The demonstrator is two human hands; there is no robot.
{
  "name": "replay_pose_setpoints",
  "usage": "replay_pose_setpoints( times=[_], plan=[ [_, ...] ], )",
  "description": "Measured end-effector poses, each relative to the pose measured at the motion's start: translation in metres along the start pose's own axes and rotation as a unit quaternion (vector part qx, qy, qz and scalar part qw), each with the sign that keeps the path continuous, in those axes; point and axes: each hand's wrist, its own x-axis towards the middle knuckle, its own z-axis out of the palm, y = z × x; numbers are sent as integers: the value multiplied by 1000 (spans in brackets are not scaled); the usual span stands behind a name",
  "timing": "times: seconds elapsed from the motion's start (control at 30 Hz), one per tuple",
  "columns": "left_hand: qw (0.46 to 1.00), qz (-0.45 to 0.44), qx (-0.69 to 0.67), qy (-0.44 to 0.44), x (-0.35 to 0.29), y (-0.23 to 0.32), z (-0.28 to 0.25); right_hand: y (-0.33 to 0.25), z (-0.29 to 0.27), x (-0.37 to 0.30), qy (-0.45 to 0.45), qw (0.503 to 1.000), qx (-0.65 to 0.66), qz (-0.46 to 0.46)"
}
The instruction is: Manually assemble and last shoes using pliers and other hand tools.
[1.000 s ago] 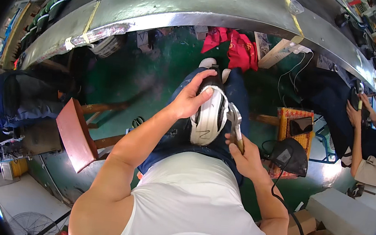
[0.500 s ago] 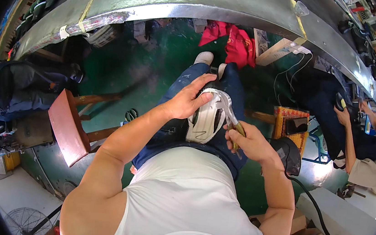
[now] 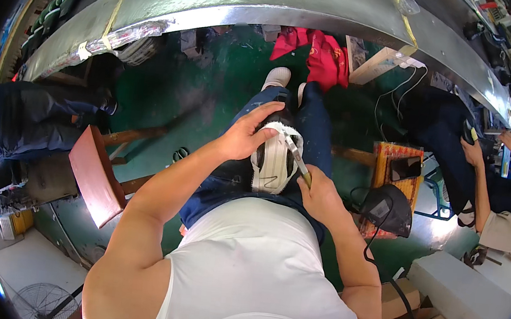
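On my lap lies a shoe upper on a last [image 3: 272, 167], its off-white underside turned up, with a dark zigzag mark at the near end and a frayed white edge round the rim. My left hand [image 3: 249, 132] grips the far end, fingers along the dark outer side and thumb on the white rim. In my right hand [image 3: 321, 194] is a pair of pliers [image 3: 294, 150], metal jaws at the far rim beside my left thumb, handles mostly hidden in the closed fist. Whether the jaws pinch the edge is too small to tell.
A metal-edged workbench [image 3: 239, 17] spans the far side. To the left stands a stool with a reddish seat [image 3: 97, 174]; to the right, a woven-topped seat [image 3: 386, 164] bears a phone [image 3: 405, 168]. A black cable [image 3: 406, 300] runs at lower right. Co-workers sit on both sides.
The pliers have swung to a steeper angle and now show edge-on, jaws by my left thumb. My right hand has turned and shifted slightly left and nearer. My left hand stays on the shoe.
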Motion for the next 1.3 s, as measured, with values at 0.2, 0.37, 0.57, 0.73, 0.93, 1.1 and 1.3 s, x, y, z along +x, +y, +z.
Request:
replay_pose_setpoints(
  times=[0.2,0.37,0.57,0.73,0.93,1.1,1.3],
  plan=[
    [991,-113,-71,20,17,6,21,-19,-3,-8,-18,996,-31,82],
    [980,-176,-83,26,32,-4,29,13,-37,-8,-163,948,190,197],
    [976,-200,-69,-42,39,11,32,-13,-33,4,79,964,232,108],
    [974,-205,91,-8,0,-18,58,31,-30,-4,-42,952,212,218],
    [961,-270,41,-36,-5,-16,56,28,-32,-40,-81,981,28,174],
    [917,-315,-213,-116,-17,-23,44,13,-31,-45,-78,989,-117,48],
    [966,-231,-84,-77,-50,-30,68,20,-26,-30,-9,942,-312,-119]
  ],
)
